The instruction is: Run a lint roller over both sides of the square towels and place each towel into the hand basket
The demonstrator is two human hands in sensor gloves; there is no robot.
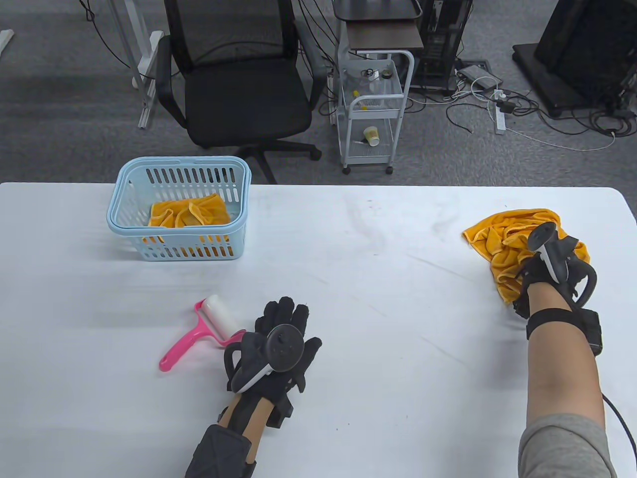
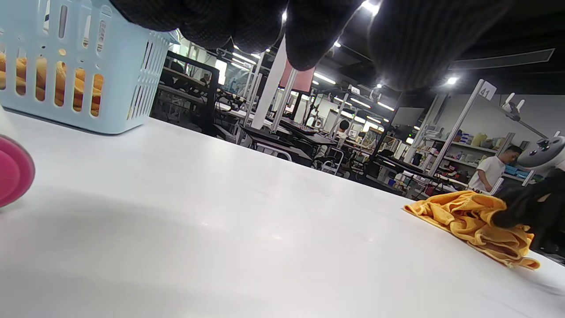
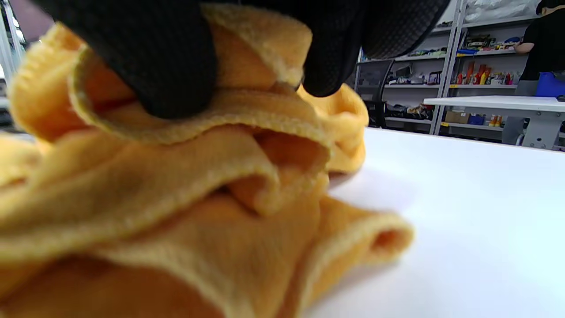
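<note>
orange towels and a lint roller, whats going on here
A person in sensor gloves is cleaning towels. The right hand pinches a crumpled orange towel at the table's right side. The left hand rests open on the table, beside the pink lint roller, not holding it. Another orange towel already lies in the blue basket.

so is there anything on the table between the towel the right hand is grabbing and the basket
Nothing visible blocks it. The crumpled orange towel under the right hand lies at the table's right end; the blue basket stands far left. Bare white table lies between. The pink lint roller and left hand sit nearer the person, off that line.
</note>
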